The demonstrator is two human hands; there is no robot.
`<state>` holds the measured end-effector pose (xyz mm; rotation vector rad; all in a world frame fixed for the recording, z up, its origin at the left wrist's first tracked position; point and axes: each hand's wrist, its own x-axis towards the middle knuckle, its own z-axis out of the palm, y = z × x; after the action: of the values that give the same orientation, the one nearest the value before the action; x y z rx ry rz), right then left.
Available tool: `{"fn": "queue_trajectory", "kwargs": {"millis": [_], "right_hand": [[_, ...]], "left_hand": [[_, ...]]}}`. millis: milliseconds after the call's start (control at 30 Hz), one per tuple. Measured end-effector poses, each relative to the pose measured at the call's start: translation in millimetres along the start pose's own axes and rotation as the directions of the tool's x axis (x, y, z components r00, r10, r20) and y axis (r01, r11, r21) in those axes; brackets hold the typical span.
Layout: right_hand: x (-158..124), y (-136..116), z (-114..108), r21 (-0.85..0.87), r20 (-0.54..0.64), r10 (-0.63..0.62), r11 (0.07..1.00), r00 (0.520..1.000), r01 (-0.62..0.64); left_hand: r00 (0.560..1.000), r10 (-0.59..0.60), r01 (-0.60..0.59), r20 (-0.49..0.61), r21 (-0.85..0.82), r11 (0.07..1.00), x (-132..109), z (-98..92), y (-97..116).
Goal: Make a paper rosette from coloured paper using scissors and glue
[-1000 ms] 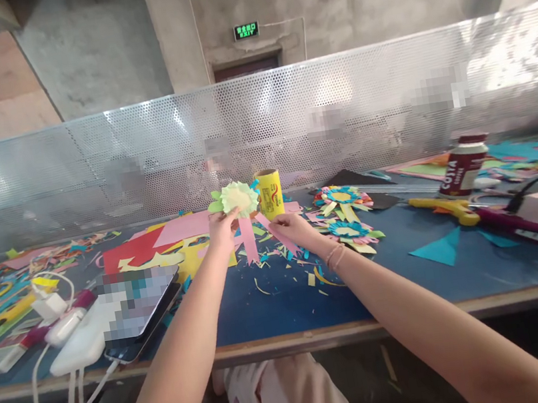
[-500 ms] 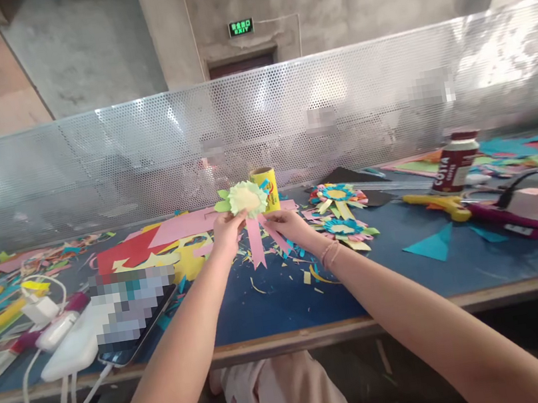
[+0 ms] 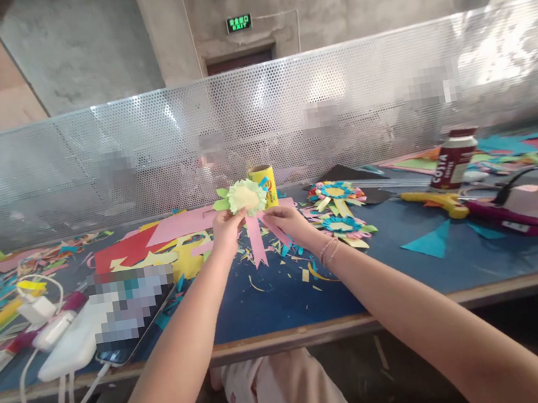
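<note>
Above the table I hold a paper rosette [image 3: 247, 197] with a pale green frilled head, a cream centre, green leaves on its left and two pink tails. My left hand [image 3: 228, 232] is closed on the lower left of its head. Fingers of my right hand [image 3: 291, 222] pinch the right pink tail [image 3: 277, 230], while the left tail [image 3: 257, 243] hangs free. Right behind the rosette stands a yellow cardboard tube [image 3: 266, 185]. Two finished-looking paper rosettes, one [image 3: 334, 193] behind the other [image 3: 342, 225], lie to the right of my right hand.
Paper scraps [image 3: 305, 275] litter the blue table [image 3: 285, 310]. At left lie a phone [image 3: 133, 323], a white power bank [image 3: 69, 349] and cables. Rightward are a yellow glue gun [image 3: 434, 204], a bottle [image 3: 454, 160] and blue paper [image 3: 429, 241]. A perforated metal screen [image 3: 151, 158] runs behind.
The view has shifted very slightly. Both hands keep their hold on the rosette, with hardly any movement against the table.
</note>
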<state>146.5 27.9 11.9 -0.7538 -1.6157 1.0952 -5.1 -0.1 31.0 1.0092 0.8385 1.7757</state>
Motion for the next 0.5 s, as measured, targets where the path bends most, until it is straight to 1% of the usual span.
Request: {"fn": "queue_trajectory", "kwargs": {"millis": [100, 333, 500], "right_hand": [[-0.5, 0.6, 0.4, 0.041, 0.009, 0.017, 0.999, 1.000, -0.017], [2.7, 5.1, 1.7, 0.118, 0.013, 0.052, 0.992, 0.999, -0.053], [3.7, 6.5, 1.2, 0.170, -0.024, 0.074, 0.983, 0.997, -0.069]], "left_hand": [[0.999, 0.046, -0.046, -0.004, -0.008, 0.999, 1.4, -0.8, -1.9], [0.999, 0.042, -0.042, -0.012, 0.007, 0.999, 3.3, -2.6, -4.4], [0.999, 0.043, -0.043, -0.013, -0.011, 0.999, 0.0, 0.0, -1.6]]}}
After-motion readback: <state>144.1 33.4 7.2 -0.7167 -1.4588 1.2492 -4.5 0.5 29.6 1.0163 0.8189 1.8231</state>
